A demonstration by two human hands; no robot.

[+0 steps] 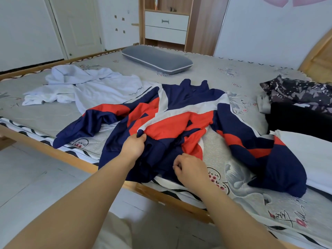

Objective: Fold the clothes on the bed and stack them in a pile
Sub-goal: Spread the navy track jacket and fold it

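Navy, red and white cloth is what you have under both hands: your left hand (134, 143) pinches a front edge of the jacket (179, 123) where the navy meets the red, and your right hand (188, 169) has its fingers curled at the lower hem, apparently nipping a fold of navy fabric, though the wrist hides the fingertips and I cannot be sure how much it holds. The jacket lies spread near the front edge of the bed (80, 159), collar away from you, one sleeve trailing left and the other running right. To do this step well, draw the two front panels flat and level before you fold, tug the hem straight along the bed edge, then bring each sleeve in across the chest so nothing bunches underneath. Beyond the jacket, a pale hoodie (86, 85) lies crumpled to the left, still unfolded, with a grey pillow (158, 60) further back. At the right, a dark patterned garment (301, 94) sits on something black and is cut off by the frame; whether that is the pile cannot be told, and the white cloth (309, 150) below it is also only partly seen.
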